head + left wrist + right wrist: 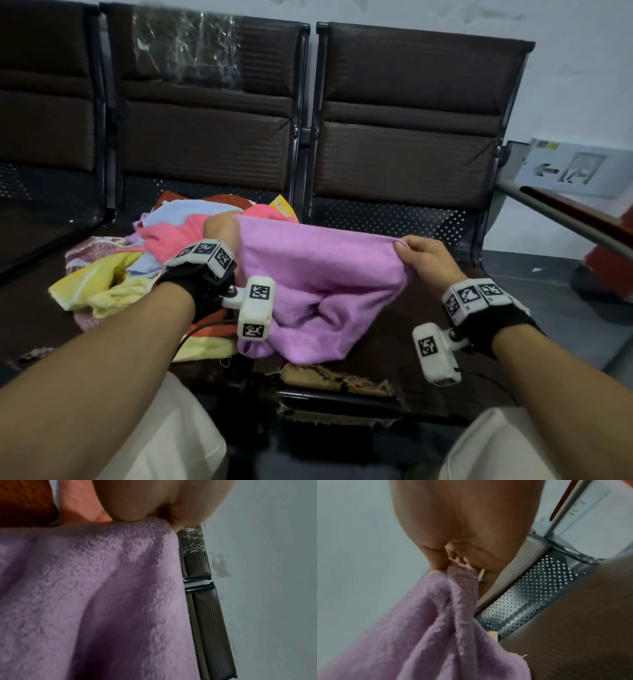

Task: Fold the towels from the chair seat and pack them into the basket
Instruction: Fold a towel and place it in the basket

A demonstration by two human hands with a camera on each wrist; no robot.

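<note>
A purple towel point(315, 284) hangs stretched between my two hands above the brown chair seat point(404, 329). My left hand point(224, 224) pinches its upper left corner; in the left wrist view the purple towel point(102, 595) fills the frame below my left hand point(154, 516). My right hand point(416, 251) pinches the upper right corner, and the right wrist view shows my right hand point(452, 561) bunching the edge of the purple towel point(436, 622). A heap of pink, yellow and light blue towels point(144, 260) lies on the seat to the left. No basket is in view.
Dark brown chair backs point(407, 113) stand in a row against a pale wall. The front edge of the seat point(329, 377) is torn, with frayed padding showing. A grey and red rail point(568, 216) slants down at the right.
</note>
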